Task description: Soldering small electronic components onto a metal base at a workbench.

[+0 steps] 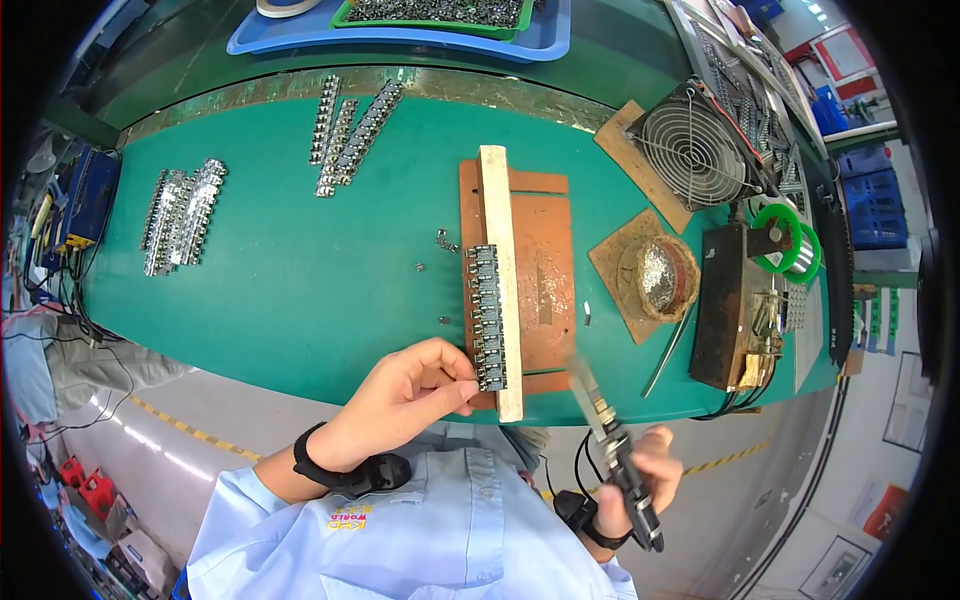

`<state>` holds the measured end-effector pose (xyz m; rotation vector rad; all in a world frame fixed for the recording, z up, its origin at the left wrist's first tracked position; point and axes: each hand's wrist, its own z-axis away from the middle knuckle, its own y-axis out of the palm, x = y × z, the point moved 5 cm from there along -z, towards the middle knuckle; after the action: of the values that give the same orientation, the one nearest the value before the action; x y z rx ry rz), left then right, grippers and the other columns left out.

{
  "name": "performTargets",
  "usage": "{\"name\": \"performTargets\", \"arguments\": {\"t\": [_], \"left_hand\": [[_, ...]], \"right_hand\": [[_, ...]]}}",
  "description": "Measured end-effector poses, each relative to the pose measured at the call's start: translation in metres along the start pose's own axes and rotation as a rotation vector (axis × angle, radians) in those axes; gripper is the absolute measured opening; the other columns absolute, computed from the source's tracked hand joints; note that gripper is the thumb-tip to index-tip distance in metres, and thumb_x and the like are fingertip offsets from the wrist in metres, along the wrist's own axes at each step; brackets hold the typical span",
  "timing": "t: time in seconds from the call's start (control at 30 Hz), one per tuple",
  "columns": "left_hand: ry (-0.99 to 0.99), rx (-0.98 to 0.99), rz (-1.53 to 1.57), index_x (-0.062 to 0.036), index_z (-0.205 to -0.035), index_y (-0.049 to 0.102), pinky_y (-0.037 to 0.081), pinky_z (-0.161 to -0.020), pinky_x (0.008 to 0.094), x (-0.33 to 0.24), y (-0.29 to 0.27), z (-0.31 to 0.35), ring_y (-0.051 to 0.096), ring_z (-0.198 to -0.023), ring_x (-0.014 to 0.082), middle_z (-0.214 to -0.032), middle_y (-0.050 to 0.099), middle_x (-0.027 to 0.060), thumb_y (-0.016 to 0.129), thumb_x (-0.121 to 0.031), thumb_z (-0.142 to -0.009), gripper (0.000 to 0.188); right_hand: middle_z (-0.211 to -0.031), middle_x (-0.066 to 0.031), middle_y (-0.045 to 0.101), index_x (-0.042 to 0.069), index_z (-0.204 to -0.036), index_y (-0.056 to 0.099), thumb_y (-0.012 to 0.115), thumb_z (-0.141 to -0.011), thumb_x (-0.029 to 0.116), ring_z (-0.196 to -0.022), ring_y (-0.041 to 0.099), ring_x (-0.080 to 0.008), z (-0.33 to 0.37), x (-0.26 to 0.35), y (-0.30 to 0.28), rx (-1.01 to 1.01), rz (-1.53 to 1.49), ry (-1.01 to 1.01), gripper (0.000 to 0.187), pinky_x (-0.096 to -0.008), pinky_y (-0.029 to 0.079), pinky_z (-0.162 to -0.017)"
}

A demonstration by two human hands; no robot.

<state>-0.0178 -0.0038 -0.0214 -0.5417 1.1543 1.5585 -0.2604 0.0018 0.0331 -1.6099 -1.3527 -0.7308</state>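
Observation:
A pale wooden bar (497,190) lies lengthwise over a reddish-brown board (547,240) on the green bench. Along the bar's left side runs a strip of small black electronic parts (486,318) with metal pins. My left hand (415,395) is closed, thumb and forefinger pinching at the near end of this strip. To the right of the bar's near end, my right hand (640,480) is wrapped round the black handle of a soldering iron (618,452). The iron's metal tip points up toward the board and is smeared by motion, apart from the strip.
Loose bits (446,240) lie left of the board. Component strips (183,220) sit farther left, others (350,135) at the back. At right stand a fan (690,145), a round pot (660,275), a dark box (722,310) and a green solder spool (785,240). A blue tray (400,45) is behind.

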Motion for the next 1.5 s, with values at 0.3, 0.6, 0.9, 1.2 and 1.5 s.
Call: {"name": "performTargets", "arguments": {"t": [0.3,0.6,0.9,1.2,1.5], "left_hand": [[-0.029,0.059,-0.021,0.0019,-0.089,0.053,0.047,-0.068,0.0225,0.0,0.004,-0.002,0.056,-0.076,0.0088,-0.083,0.059,0.0041,0.051,-0.012,-0.089,0.014],[-0.022,0.076,-0.001,0.0017,-0.088,0.053,0.047,-0.068,0.0228,-0.001,0.004,-0.002,0.055,-0.074,0.0089,-0.082,0.059,0.0043,0.051,-0.013,-0.089,0.014],[-0.039,0.069,-0.022,0.0013,-0.086,0.053,0.046,-0.066,0.0226,-0.001,0.003,-0.003,0.055,-0.073,0.009,-0.08,0.059,0.0039,0.052,-0.013,-0.089,0.015],[-0.048,0.077,-0.015,0.0,-0.086,0.054,0.047,-0.067,0.0241,0.001,0.003,-0.003,0.057,-0.073,0.0118,-0.08,0.059,0.0046,0.052,-0.011,-0.088,0.011],[-0.034,0.078,-0.029,0.0012,-0.087,0.054,0.047,-0.069,0.0233,-0.001,0.004,-0.001,0.056,-0.074,0.0101,-0.08,0.059,0.0042,0.052,-0.014,-0.089,0.015]], "right_hand": [[-0.057,-0.0006,0.058,0.01,-0.084,0.056,0.079,-0.055,0.021,-0.051,0.05,-0.0152,-0.006,0.013,0.019,0.298,0.046,-0.015,0.038,-0.0354,0.034,-0.072],[-0.059,-0.0006,0.058,0.011,-0.085,0.056,0.079,-0.056,0.021,-0.053,0.051,-0.0149,-0.005,0.011,0.02,0.323,0.056,0.003,0.038,-0.036,0.035,-0.072],[-0.065,-0.0029,0.058,0.01,-0.087,0.056,0.078,-0.058,0.022,-0.056,0.051,-0.0159,-0.007,0.009,0.018,0.326,0.046,0.004,0.039,-0.0372,0.036,-0.073],[-0.097,-0.0106,0.044,0.006,-0.104,0.046,0.07,-0.069,0.007,-0.083,0.047,-0.0173,-0.001,-0.035,0.003,-0.278,0.175,0.166,0.042,-0.0288,0.039,-0.072],[-0.097,-0.0103,0.045,0.005,-0.106,0.045,0.063,-0.071,-0.006,-0.081,0.048,-0.016,-0.023,-0.035,0.042,-0.205,0.063,0.145,0.041,-0.0259,0.04,-0.073]]}}
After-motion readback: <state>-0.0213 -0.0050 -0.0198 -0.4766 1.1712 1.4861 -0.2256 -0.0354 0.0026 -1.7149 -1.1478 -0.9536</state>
